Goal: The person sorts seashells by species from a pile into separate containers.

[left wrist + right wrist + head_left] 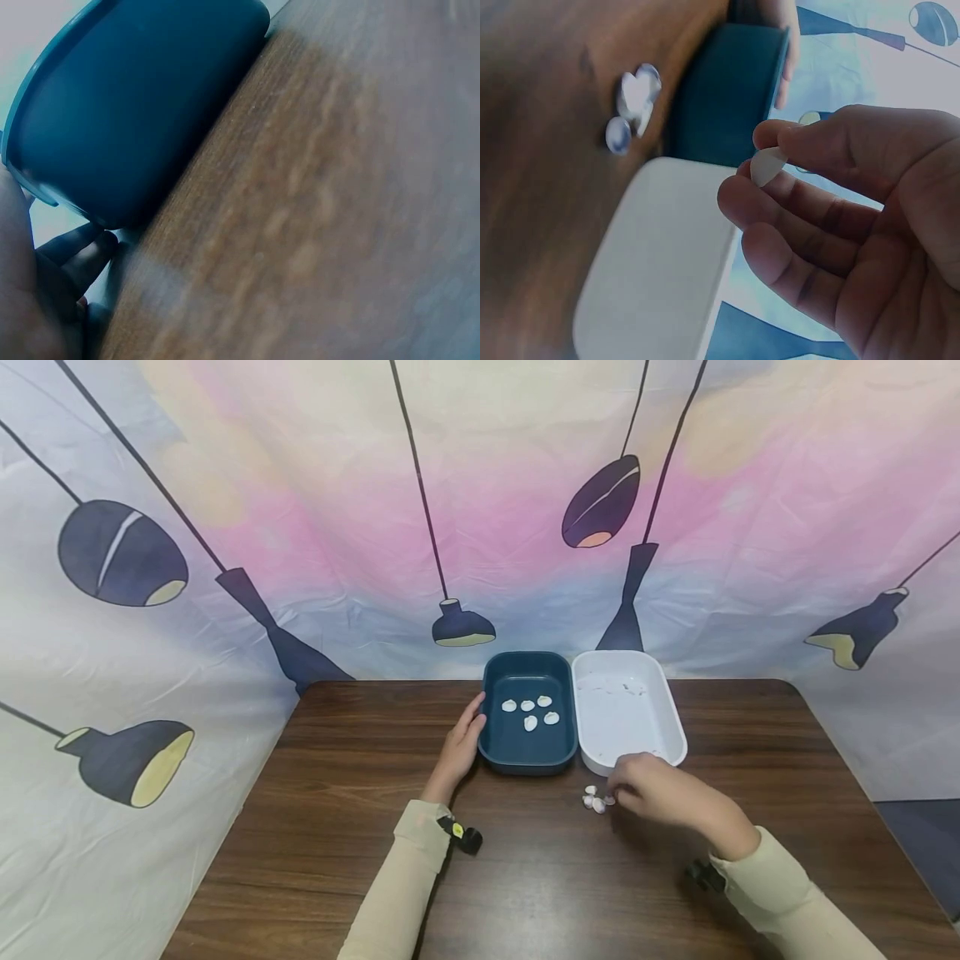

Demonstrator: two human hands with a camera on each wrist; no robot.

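While the left hand (pixel 459 745) rests along the left side of a dark teal, round-cornered rectangular tray (pixel 504 745), the right hand (pixel 663 789) shows the finer grip; it's a neat pinch, thumb and fingertips closed on one small, white, curved shell (pixel 767 166), the outer fingers loosely bent, a hold probably chosen because so slight a piece offers little to grasp; that shell is near the near edge of a white, round-cornered rectangular tray (pixel 618 710); across on the other flank, the left fingers lie fairly straight against the teal side, gripping nothing that shows, a light brace, I'd judge, to stop any sliding on the dark brown wooden table (pixel 360 752)!

Both trays stand side by side at the table's far edge, teal left, white right, an arrangement that seems to put each within easy reach; inside the teal one, five small white shells (pixel 527 706) lie apart, three farther back and two nearer, spaced perhaps so that each shows singly; just off the white tray's near left corner, a loose cluster of pale shells (pixel 598 806) sits on the wood, handy, it appears, for those right fingers; a few tiny specks (pixel 630 688) dot the white floor; and behind it all hangs a pastel cloth backdrop (pixel 337 527) printed with dark lamps.
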